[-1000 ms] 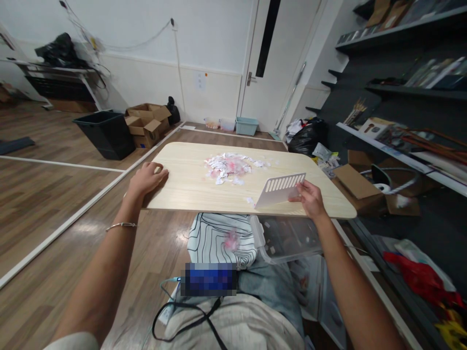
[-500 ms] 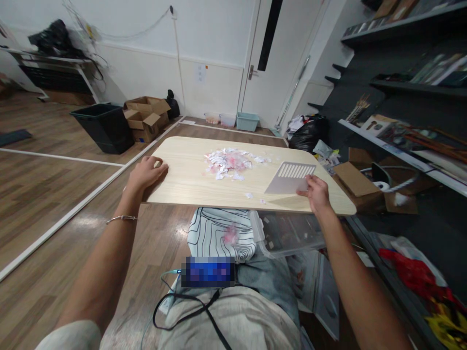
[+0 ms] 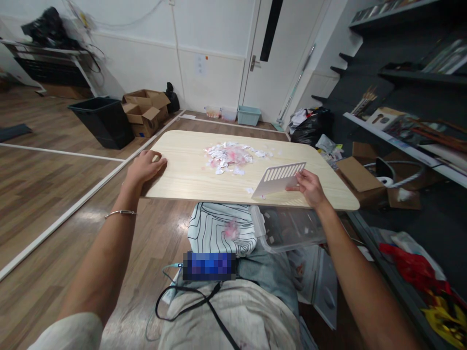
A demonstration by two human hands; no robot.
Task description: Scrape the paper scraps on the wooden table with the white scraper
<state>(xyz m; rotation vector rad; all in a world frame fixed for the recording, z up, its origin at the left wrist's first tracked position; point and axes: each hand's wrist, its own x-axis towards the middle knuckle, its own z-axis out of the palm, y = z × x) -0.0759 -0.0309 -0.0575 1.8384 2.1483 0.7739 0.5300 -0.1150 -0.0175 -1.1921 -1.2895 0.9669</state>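
Note:
A pale wooden tabletop [image 3: 182, 180] spans the view in front of me. My left hand [image 3: 146, 167] is at its left edge, fingers curled over the top as if gripping the rim. In my right hand [image 3: 308, 185] is a thin white plastic plate with a row of slots [image 3: 273, 184], pinched at its right end. The plate stands tilted, its lower edge at the tabletop near the front. Beside that edge lie a small paper scrap [image 3: 249, 190] and another tiny bit. A heap of torn white and pink paper scraps [image 3: 229, 156] lies farther back, apart from both hands.
Below the table's front edge are a white cloth with black lines [image 3: 207, 228] and a clear plastic box [image 3: 288, 231]. A blurred-out phone [image 3: 209, 266] with a cable is at my lap. A black bin [image 3: 104, 124] and cardboard boxes [image 3: 146, 109] stand left; shelves line the right.
My right hand has moved left and slightly up in the view with the slotted plate, whose lower edge is now by the small scraps. My left hand stays at the table's edge.

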